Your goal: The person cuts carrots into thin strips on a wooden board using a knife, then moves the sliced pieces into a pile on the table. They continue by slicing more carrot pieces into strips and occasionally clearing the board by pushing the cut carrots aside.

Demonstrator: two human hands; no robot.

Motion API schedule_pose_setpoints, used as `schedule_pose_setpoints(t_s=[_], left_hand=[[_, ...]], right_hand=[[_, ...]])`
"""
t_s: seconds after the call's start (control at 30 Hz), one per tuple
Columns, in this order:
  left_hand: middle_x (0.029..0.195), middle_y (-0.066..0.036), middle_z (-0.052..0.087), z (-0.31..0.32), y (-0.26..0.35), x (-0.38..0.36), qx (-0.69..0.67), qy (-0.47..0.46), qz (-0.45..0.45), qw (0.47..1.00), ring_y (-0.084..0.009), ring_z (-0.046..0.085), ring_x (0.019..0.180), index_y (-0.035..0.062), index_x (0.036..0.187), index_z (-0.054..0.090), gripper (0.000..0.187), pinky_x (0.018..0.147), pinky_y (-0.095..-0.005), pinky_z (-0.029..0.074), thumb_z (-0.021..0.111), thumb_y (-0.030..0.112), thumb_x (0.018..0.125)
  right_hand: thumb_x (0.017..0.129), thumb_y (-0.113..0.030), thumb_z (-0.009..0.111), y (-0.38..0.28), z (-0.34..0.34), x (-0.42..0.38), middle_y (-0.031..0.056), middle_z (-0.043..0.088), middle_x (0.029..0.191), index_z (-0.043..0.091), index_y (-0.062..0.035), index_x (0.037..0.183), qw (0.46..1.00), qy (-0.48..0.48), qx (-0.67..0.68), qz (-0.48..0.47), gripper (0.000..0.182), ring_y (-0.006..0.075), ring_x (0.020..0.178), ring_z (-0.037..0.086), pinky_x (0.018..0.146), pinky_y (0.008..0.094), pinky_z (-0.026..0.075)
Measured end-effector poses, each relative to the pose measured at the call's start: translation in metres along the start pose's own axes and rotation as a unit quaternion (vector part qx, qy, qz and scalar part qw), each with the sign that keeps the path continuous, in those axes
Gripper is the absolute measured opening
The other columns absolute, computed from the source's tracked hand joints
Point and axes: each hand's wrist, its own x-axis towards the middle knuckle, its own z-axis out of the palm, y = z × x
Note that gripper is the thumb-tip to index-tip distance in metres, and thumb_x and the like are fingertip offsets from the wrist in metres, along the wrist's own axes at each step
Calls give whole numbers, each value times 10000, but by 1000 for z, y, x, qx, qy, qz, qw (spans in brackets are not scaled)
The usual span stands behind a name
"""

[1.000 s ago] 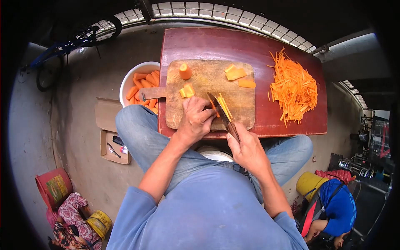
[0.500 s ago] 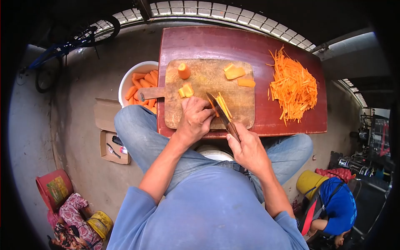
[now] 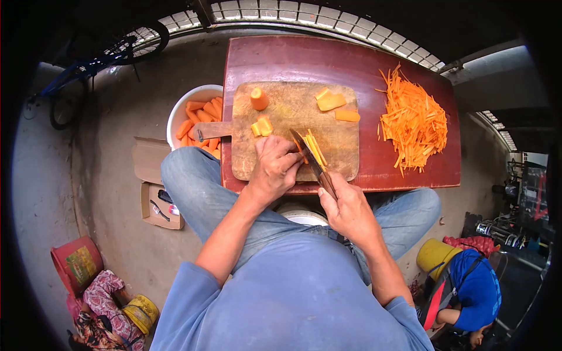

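Observation:
My right hand [image 3: 346, 206] is wrapped round the wooden handle of a knife [image 3: 310, 155], its dark blade slanting up and left over the cutting board [image 3: 293, 111]. Close against the blade's left side, my left hand [image 3: 273, 164] presses carrot down with bent fingers; only an orange sliver of it shows. Thin carrot strips [image 3: 316, 147] lie just right of the blade. Farther up the board stand a carrot stub [image 3: 259, 98] and, below it, small carrot pieces [image 3: 262, 126]. Flat carrot slices [image 3: 331, 102] rest at the upper right of the board.
A heap of shredded carrot [image 3: 413, 120] covers the right part of the red table [image 3: 293, 55]. Left of the table, a white bucket [image 3: 174, 117] holds peeled carrots. An open cardboard box [image 3: 153, 219] lies on the floor. Other people sit at lower left and lower right.
Both hands, the knife and the carrot pieces stay almost exactly in place. Only a very slight shift of the view shows.

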Motion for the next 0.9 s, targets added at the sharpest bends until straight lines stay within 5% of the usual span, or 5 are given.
schedule_pose_setpoints(t_s=[0.23,0.33,0.53,0.63,0.9], left_hand=[[1017,-27,756,1,0,1,-2,0,7,1000,-257,679,1028,69,966,852,179,979,-450,424,876,49,790],[1019,-26,758,0,-1,-3,-1,1,-2,1000,-256,680,1028,66,955,848,168,981,-451,423,875,46,790],[1008,-31,750,0,-1,-3,3,-1,3,1000,-264,678,1021,64,946,843,158,980,-449,420,873,44,792],[989,-34,738,-1,1,1,-6,2,0,1000,-270,676,1012,62,934,835,142,975,-447,423,866,38,798],[1009,-73,753,1,0,1,-18,34,-29,999,-293,691,1000,40,927,810,129,947,-432,477,849,-9,815]], right_hand=[[1081,-156,668,-5,-6,6,366,711,947,589,13,1229,999,-24,-18,13,238,596,959,697,786,644,539],[1071,-108,679,-6,-5,-2,283,651,845,625,8,1216,1000,-10,3,7,193,541,811,654,729,530,532],[1076,-122,683,2,7,3,280,662,864,625,11,1221,999,-14,-40,12,205,538,822,669,740,535,540],[1074,-158,681,1,5,5,354,723,969,596,4,1239,1000,-13,-21,3,246,595,961,703,789,642,545],[1035,-129,732,-1,-16,-6,262,704,875,666,-9,1187,998,46,21,-31,205,502,870,726,737,553,558]])
